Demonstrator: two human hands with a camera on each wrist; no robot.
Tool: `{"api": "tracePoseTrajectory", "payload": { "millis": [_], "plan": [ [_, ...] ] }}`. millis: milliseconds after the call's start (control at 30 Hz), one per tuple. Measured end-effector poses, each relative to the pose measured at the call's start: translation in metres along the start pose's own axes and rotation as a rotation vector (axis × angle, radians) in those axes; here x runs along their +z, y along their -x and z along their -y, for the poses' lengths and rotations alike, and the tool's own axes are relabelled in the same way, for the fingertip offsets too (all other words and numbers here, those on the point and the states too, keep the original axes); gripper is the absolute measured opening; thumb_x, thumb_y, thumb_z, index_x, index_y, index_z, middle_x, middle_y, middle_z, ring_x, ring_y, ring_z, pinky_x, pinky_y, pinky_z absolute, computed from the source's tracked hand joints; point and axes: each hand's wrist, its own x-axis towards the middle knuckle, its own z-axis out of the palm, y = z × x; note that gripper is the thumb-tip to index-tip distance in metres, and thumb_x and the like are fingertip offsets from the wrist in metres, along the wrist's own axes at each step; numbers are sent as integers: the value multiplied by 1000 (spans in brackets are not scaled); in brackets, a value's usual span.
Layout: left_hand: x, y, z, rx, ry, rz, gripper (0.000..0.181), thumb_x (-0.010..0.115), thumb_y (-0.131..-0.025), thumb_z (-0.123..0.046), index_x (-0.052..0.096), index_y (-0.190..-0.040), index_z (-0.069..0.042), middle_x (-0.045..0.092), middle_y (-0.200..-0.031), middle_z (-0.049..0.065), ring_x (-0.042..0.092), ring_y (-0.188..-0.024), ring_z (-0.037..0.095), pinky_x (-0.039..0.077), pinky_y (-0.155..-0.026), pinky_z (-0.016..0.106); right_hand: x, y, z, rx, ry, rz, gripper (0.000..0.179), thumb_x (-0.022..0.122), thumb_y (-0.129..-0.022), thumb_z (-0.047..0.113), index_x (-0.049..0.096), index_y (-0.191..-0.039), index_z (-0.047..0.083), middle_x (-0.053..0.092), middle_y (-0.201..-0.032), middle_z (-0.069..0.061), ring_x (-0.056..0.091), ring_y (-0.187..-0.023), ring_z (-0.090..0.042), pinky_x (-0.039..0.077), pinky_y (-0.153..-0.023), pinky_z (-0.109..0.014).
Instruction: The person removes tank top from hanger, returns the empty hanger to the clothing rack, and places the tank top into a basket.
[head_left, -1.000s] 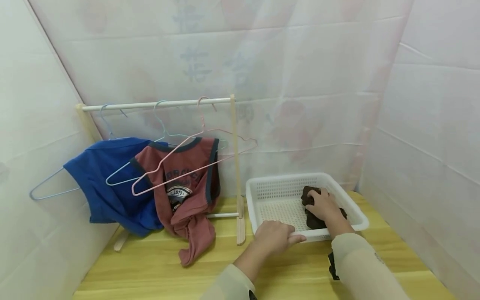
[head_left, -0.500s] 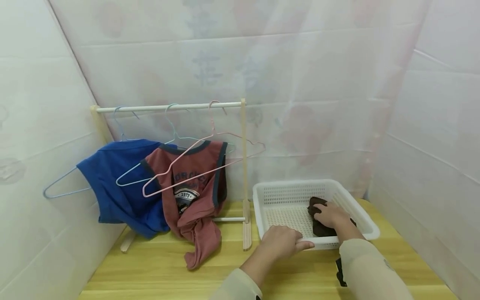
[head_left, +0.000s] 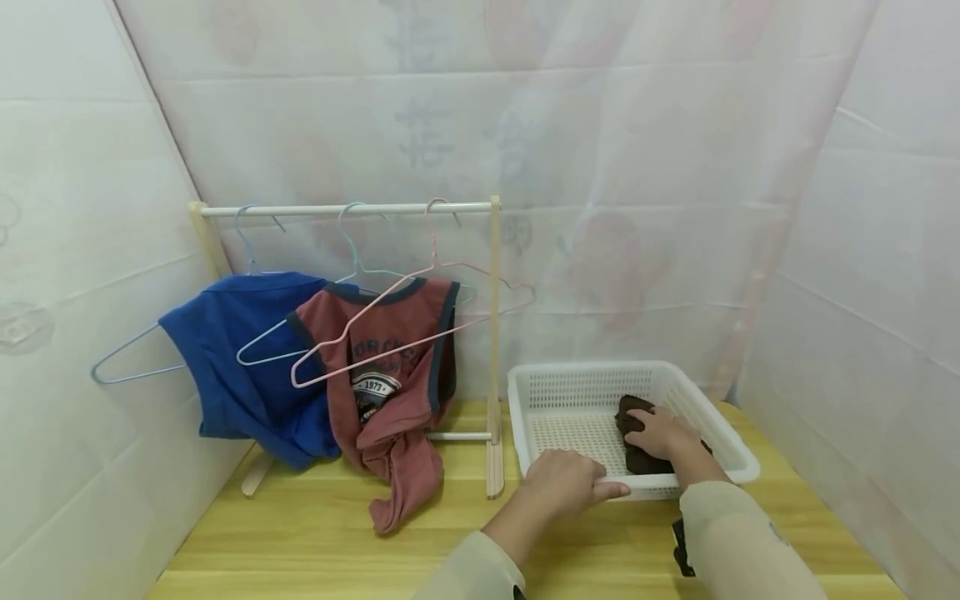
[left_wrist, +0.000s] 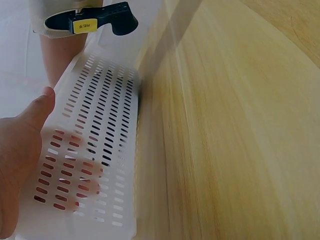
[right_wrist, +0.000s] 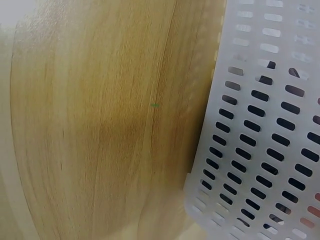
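A white plastic basket (head_left: pixel 585 375) with slotted walls sits on the wooden table. My left hand (head_left: pixel 562 483) grips its near rim; in the left wrist view the thumb (left_wrist: pixel 40 111) lies on the outside and the fingers show through the slots from inside. Within the basket, on its right side, lies a bunched dark brown cloth (head_left: pixel 643 462). My right hand (head_left: pixel 667 435) reaches over the near rim and holds this cloth, thumb and fingers bent over it. The right wrist view shows the basket wall (right_wrist: pixel 255 145), with dark cloth behind the slots; the hand is hidden there.
Left of the basket stands a small rack (head_left: pixel 495 350). A blue garment (head_left: pixel 255 358) and a reddish sleeveless top (head_left: pixel 397 333) hang on it, with a pink hanger (head_left: pixel 345 329) in front. Pale sheet walls (head_left: pixel 637 167) enclose the table (head_left: pixel 337 558) at the back and sides.
The head view has shifted, so rack and basket appear further right and slightly lower than a second ago. Both hands keep their places on the basket rim and the cloth.
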Motion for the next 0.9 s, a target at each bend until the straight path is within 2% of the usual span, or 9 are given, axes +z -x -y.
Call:
{"api": "tracePoseTrajectory", "payload": {
  "millis": [200, 400, 900],
  "plan": [
    [2, 1, 1, 6, 5, -15, 59, 26, -93, -73, 47, -62, -27, 47, -54, -11, 45, -52, 5, 36, -51, 25, 1, 0, 0, 4, 2, -1, 68, 51, -98, 47, 35, -152, 10, 21, -153, -35, 16, -132, -68, 22, -94, -82],
    [2, -2, 3, 0, 2, -26, 59, 26, -93, -74, 48, -62, -28, 47, -54, -12, 46, -52, 4, 36, -52, 26, -4, -1, 2, 7, -13, -5, 67, 51, -98, 47, 34, -152, 10, 19, -154, -34, 15, -133, -68, 16, -95, -84],
    [5, -2, 1, -11, 10, 8, 58, 26, -91, -76, 51, -66, -30, 49, -56, -12, 47, -54, 5, 37, -53, 26, 4, 0, -2, 19, -41, -11, 66, 52, -97, 46, 35, -151, 11, 18, -153, -34, 11, -134, -69, 14, -95, -85]
  ]
}}
